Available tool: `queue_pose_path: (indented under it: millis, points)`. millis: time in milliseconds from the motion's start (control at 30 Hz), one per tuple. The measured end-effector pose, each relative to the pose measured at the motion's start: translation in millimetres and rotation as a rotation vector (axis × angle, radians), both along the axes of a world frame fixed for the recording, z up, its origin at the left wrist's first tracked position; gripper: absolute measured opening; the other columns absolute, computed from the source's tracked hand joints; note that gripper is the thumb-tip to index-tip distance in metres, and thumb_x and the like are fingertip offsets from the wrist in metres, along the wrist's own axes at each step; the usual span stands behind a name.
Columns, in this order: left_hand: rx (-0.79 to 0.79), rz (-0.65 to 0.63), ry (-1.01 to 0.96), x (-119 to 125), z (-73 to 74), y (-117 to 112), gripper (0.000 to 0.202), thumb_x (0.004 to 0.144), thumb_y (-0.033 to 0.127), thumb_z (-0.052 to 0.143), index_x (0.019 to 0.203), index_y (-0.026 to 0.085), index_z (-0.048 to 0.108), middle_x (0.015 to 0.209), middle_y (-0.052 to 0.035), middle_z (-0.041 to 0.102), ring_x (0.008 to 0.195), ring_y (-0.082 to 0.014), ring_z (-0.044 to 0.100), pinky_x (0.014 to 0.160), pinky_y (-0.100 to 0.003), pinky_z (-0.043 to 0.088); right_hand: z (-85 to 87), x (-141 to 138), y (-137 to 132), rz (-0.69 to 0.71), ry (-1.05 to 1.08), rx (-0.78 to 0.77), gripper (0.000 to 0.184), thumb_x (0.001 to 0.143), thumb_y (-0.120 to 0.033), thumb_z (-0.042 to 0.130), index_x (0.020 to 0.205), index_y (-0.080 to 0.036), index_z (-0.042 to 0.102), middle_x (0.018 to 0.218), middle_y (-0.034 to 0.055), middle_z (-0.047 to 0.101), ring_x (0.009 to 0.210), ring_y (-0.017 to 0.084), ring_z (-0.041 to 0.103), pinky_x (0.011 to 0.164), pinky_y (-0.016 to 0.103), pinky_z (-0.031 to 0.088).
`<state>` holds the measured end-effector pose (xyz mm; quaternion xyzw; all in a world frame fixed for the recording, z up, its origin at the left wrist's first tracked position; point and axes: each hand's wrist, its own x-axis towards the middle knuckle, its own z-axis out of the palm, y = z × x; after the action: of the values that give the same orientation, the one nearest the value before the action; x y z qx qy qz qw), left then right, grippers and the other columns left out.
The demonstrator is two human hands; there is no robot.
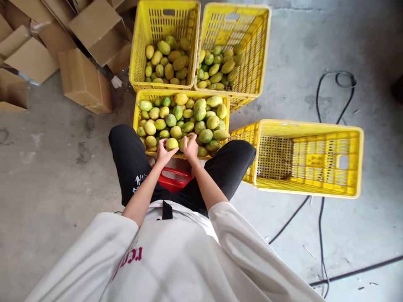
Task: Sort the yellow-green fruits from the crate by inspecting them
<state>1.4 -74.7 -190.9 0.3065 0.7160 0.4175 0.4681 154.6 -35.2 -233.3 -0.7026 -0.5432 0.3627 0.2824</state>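
Observation:
My left hand (164, 153) is curled around a round yellow-green fruit (171, 144) that looks like a lemon, thumb on its near side. Close to its right, my right hand (190, 148) is closed with its fingers pinched together; what it grips, if anything, is hidden. Both hands are over the near edge of a full yellow crate (137, 119), between my knees. Heaped inside the crate are many more such fruits (171, 120), ranging from yellow to green, some with brownish skin.
Behind stand two yellow crates, a left one (133, 50) and a right one (267, 46), both partly filled with fruit. Another yellow crate (310, 191) lies on its side at right. Cardboard boxes (83, 77) are piled at upper left. Black cables (320, 226) cross the floor. Something red (173, 181) shows beneath me.

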Motion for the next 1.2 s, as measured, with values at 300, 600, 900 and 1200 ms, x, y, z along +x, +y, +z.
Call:
queue_pose_path:
  millis: [300,600,900,1200]
  points:
    - [-0.029,0.036,-0.506,-7.6,62.7,-2.2,0.035,0.088,0.021,0.091,0.114,0.024,0.069,0.12,-0.0084,0.08,0.123,-0.0347,0.085,0.104,-0.05,0.075,88.1,-14.0,12.8,-0.245,1.042,-0.377,0.047,0.105,-0.068,0.085,0.1,-0.022,0.076,0.086,-0.001,0.076,0.094,0.022,0.08,0.086,0.031,0.066]
    - [0.164,0.038,-0.597,3.3,115.6,-18.5,0.039,0.088,0.033,0.097,0.102,0.03,0.061,0.114,-0.0056,0.08,0.122,-0.0331,0.085,0.102,-0.045,0.074,160.2,-26.7,-1.0,-0.34,1.311,-0.233,0.027,0.099,-0.05,0.087,0.104,-0.029,0.07,0.088,0.0,0.079,0.099,0.029,0.088,0.086,0.04,0.076]
    - [0.091,0.157,-0.661,13.5,140.2,-38.9,0.026,0.106,0.051,0.08,0.109,0.026,0.075,0.119,-0.0104,0.085,0.131,-0.0357,0.085,0.105,-0.047,0.075,180.6,-29.8,-25.1,-0.471,1.275,-0.26,0.04,0.104,-0.068,0.075,0.103,-0.028,0.071,0.091,0.0041,0.083,0.11,0.033,0.088,0.086,0.042,0.077]
    - [0.014,0.157,-0.684,-8.4,137.5,-44.0,0.052,0.078,0.042,0.11,0.109,0.025,0.072,0.099,-0.0031,0.081,0.099,-0.0273,0.087,0.09,-0.039,0.072,170.4,-10.5,-48.2,-0.456,1.265,-0.1,0.042,0.08,-0.049,0.099,0.105,-0.031,0.07,0.102,0.0001,0.082,0.108,0.031,0.089,0.09,0.047,0.081]
